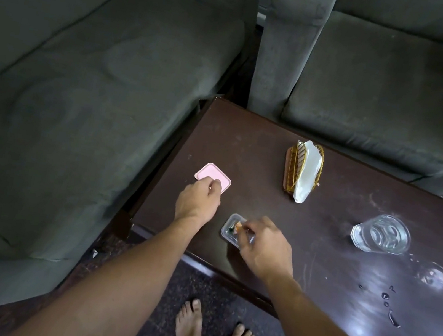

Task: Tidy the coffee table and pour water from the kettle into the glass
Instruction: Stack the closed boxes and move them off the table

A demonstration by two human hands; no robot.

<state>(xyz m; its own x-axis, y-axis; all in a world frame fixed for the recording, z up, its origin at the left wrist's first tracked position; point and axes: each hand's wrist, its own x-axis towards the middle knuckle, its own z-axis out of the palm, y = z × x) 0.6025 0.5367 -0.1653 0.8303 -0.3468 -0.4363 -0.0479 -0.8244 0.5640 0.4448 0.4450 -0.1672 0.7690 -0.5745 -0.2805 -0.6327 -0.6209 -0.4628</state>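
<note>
Head view, looking down on a dark brown worktop [323, 213].

- Left hand [197, 200]: at the worktop's left edge, fingers curled onto the near side of a pink lid [212, 173] and gripping it. The lid lies flat on the surface.
- Right hand [263, 247]: fingers bent and clamped over the right half of a small clear container [229, 227]. The container sits close to the near edge, by the near-left corner. Small orange and dark bits show inside; too small to identify.
- Lid and container are near each other but apart.
- Glass [382, 234]: upright, toward the right side, well apart from both hands. Cannot tell if it holds anything.
- Water drops [386, 300]: scattered on the surface between the glass and the near edge.
- Wire napkin holder [294, 165] with white napkins [307, 175]: toward the far edge.
- Grey sofa [82, 87] runs along the left edge; grey armchair [372, 90] stands behind the far edge.
- Bare feet [189, 328] on carpet [166, 289] below the near edge.
</note>
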